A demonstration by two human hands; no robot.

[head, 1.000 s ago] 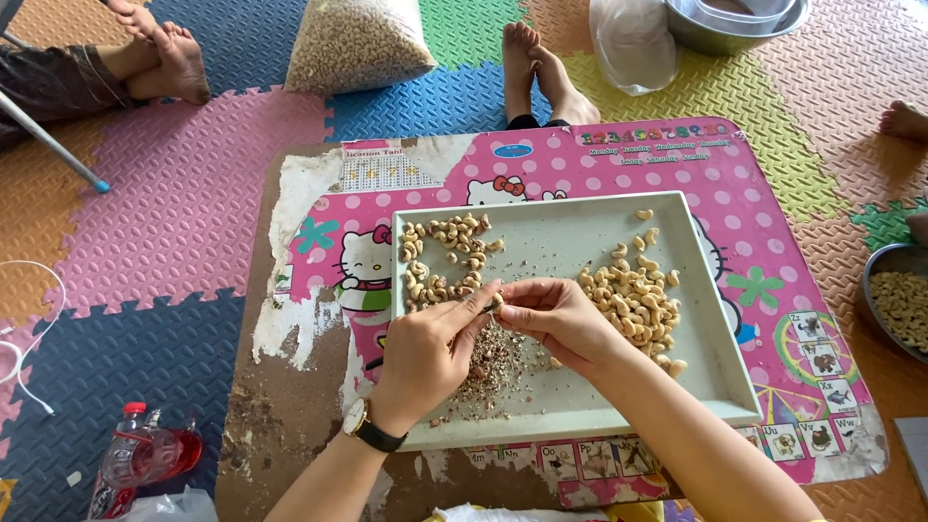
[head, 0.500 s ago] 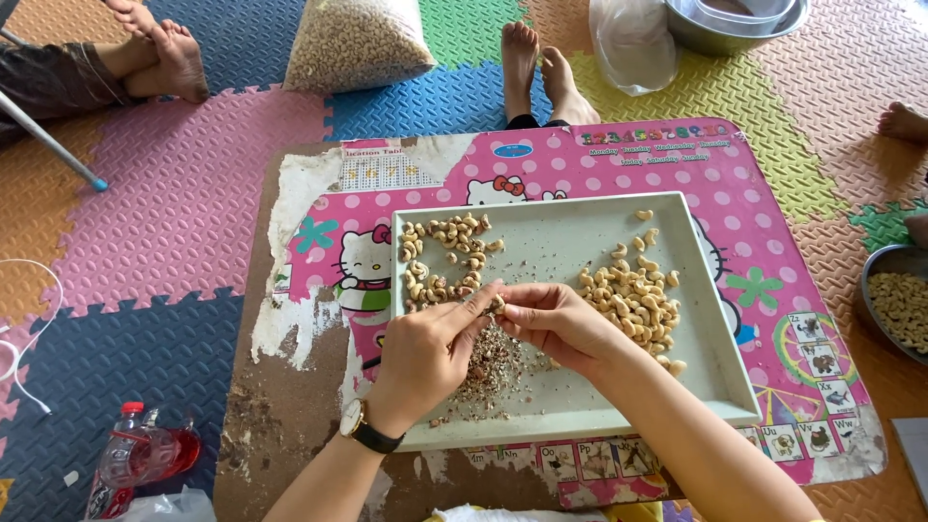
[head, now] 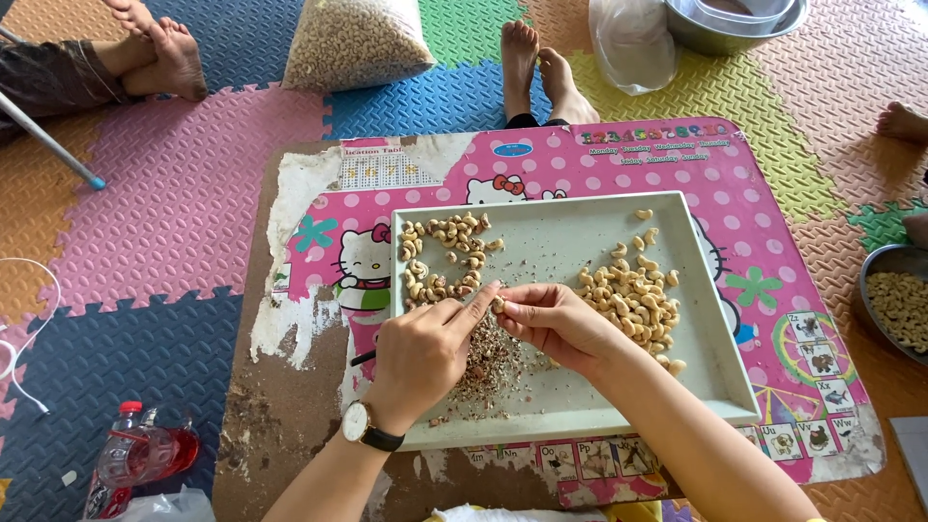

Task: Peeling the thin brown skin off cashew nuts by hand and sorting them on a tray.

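Note:
A pale square tray (head: 570,242) lies on a low table. My left hand (head: 420,353), with a wristwatch on the wrist, is closed on a thin dark-handled tool (head: 363,357) whose tip points at a cashew nut (head: 499,305). My right hand (head: 556,324) pinches that nut over the middle of the tray. Under both hands lies a heap of brown husk scraps (head: 493,365). One pile of cashews (head: 445,256) sits in the tray's far left corner. A second cashew pile (head: 633,300) lies on the right, beside my right hand.
The table (head: 290,387) has a worn pink cartoon cover. Beyond it lie a bag of nuts (head: 358,43), a clear plastic bag (head: 633,43) and a metal bowl (head: 735,19). Other people's bare feet (head: 536,68) rest on the foam mats. A bowl of cashews (head: 899,304) stands right, a red bottle (head: 135,454) left.
My left hand has shifted slightly left and toward me while working the tool against the nut. My right hand has barely moved.

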